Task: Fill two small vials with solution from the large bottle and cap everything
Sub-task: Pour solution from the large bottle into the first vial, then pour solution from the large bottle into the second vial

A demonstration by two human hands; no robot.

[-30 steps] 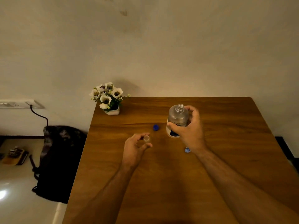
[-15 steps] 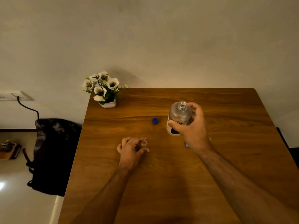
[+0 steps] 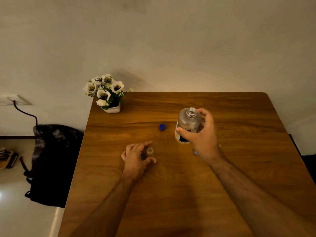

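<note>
the near half of the table (image 3: 171,211) is crossed only by the two forearms. between the left hand (image 3: 135,158) and the large bottle (image 3: 187,125) lies open wood, with a blue cap (image 3: 162,126) toward the far edge. a flower pot (image 3: 112,107) blocks the far left corner; the far right corner is free.

wall (image 3: 171,40): plain off-white, dim warm light
table (image 3: 239,117): brown wood grain, against wall
floor (image 3: 15,216): glossy pale tile
socket (image 3: 10,99): left wall, black cable plugged in
bag (image 3: 51,165): dark, on floor left of table
</note>
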